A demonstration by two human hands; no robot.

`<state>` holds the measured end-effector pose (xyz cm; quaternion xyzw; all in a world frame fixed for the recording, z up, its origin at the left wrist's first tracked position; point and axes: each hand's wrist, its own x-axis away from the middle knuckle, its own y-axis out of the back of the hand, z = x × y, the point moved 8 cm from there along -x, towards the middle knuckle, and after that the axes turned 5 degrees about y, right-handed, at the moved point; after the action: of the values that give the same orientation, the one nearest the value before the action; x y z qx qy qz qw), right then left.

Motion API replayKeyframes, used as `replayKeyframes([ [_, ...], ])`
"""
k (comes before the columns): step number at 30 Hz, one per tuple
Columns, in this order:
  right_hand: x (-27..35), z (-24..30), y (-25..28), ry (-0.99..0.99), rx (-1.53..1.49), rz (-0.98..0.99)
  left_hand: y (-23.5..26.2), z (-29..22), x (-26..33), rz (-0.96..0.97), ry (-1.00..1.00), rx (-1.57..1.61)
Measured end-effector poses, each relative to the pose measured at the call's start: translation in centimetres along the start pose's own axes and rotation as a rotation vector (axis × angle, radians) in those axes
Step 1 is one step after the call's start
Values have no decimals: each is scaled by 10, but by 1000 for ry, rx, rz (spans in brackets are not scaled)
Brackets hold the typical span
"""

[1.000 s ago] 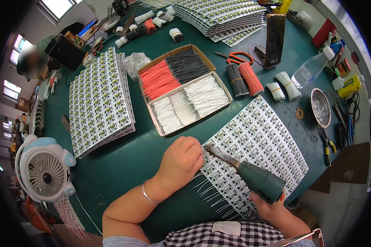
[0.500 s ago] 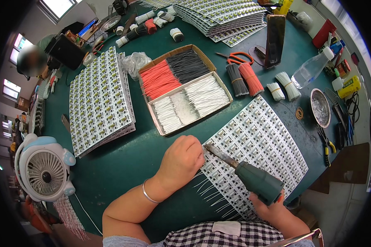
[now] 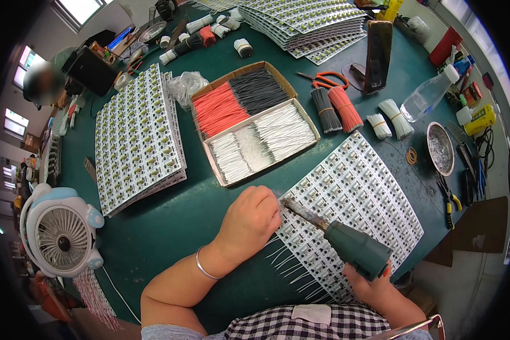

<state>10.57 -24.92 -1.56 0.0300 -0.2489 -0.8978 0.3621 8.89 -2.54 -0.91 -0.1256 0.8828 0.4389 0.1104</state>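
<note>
A white circuit board panel with rows of small components lies at an angle in front of me. My right hand grips the handle of a green soldering gun. Its metal tip points up and left, reaching the panel's left corner beside the fingers of my left hand. Those fingers are pinched together, and whatever they hold is hidden. Several thin white wires stick out along the panel's lower left edge.
Beyond my hands sits a cardboard box of red, black and white wires. Panel stacks stand at left and far back. A fan is at left. Right are wire bundles, a bottle, a metal bowl and pliers.
The soldering gun's body has shifted very slightly to the right, its tip still by the panel's corner. My left hand stays in nearly the same place.
</note>
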Motion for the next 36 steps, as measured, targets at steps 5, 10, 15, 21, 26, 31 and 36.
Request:
replayKeyframes([
  [5, 0, 3, 0, 39, 12, -8, -1, 1, 0, -9, -4, 1],
  [10, 5, -14, -1, -125, -97, -35, -1, 2, 1, -5, 2, 3],
  [15, 4, -6, 11, -51, -370, -172, -2, 1, 0, 5, 6, -4],
  [21, 4, -7, 5, 75, -282, -13, -2, 0, 0, 13, 6, -25],
  [26, 7, -7, 7, -63, -427, -101, 2, -2, 4, 7, 10, -48],
  [31, 16, -10, 25, 30, -481, -278, 9, 8, 7, 16, -14, 61],
  [36, 22, -15, 44, 91, -537, -362, 54, 20, 3, -34, 36, -153],
])
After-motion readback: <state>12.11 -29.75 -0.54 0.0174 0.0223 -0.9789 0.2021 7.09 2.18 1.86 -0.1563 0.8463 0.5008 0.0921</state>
